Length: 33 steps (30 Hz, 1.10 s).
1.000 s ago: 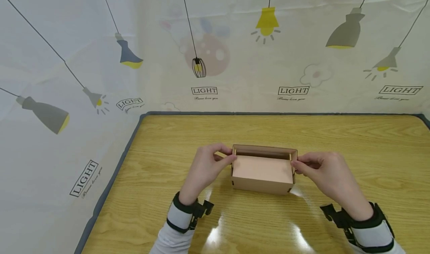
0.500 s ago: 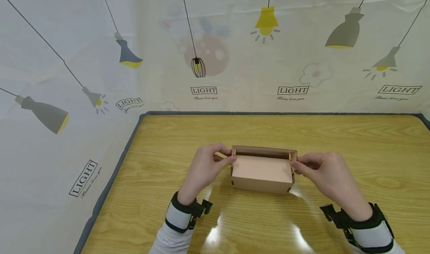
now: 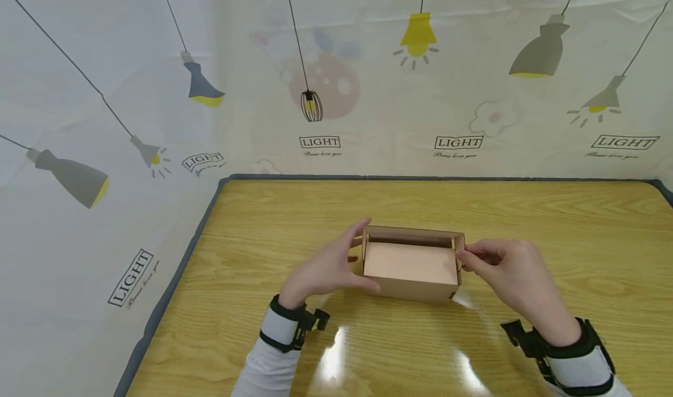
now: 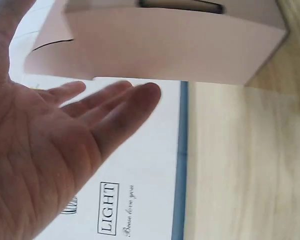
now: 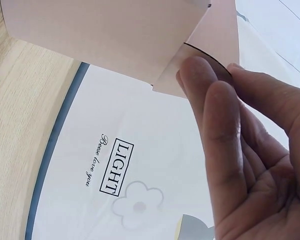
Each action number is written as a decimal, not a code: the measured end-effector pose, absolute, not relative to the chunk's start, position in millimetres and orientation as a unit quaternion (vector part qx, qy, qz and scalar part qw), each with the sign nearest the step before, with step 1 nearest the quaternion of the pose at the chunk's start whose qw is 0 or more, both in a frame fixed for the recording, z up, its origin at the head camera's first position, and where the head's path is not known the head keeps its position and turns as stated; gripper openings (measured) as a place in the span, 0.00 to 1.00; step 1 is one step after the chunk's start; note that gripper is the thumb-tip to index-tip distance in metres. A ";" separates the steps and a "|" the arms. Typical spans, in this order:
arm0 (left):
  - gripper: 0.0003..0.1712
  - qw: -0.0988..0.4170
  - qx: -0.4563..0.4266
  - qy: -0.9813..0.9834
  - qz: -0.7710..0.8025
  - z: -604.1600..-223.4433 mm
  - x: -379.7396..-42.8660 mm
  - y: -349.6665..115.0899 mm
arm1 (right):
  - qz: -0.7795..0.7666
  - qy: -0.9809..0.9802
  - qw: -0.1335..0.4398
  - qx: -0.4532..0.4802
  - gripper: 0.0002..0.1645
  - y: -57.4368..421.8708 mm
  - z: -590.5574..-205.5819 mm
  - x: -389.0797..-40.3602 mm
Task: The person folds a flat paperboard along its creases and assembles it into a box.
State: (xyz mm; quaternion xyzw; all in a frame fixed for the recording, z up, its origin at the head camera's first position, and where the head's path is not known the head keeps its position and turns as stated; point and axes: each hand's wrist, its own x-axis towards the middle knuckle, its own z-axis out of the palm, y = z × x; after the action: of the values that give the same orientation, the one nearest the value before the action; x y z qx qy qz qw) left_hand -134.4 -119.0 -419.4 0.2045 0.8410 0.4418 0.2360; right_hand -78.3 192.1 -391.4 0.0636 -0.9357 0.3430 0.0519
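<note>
A small brown box (image 3: 415, 290), seemingly thin wood or cardboard, stands on the table with a pale flat panel (image 3: 410, 261) across its upper side and a gap behind it. My left hand (image 3: 327, 268) is spread at the box's left end, thumb by the front wall and fingers beside the left side. In the left wrist view the palm and loosely straight fingers show below the box (image 4: 175, 47), gripping nothing. At the other end, my right hand (image 3: 517, 271) pinches the upper edge of the right side wall; the right wrist view shows this edge between thumb and fingertips.
The wood-grain table (image 3: 420, 350) extends around the box. A white cloth printed with lamps (image 3: 389, 93) hangs behind and to the left, and a dark blue strip (image 3: 410, 177) runs along the table's back edge.
The left hand has let go of the box's left side wall and spread, its thumb moving down toward the front wall. The right hand keeps its pinch, and the box has barely shifted.
</note>
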 end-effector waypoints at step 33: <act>0.44 0.196 0.252 0.844 0.430 -439.8 -143.9 -113.8 | 0.337 -0.935 0.029 0.102 0.18 198.5 -390.4 -75.1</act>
State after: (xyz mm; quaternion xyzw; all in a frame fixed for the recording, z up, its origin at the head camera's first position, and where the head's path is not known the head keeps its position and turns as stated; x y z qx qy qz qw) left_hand -143.9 -113.8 -439.8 0.2521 0.8445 0.4301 0.1958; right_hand -75.1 198.5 -390.4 0.1021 -0.9354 0.3373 0.0295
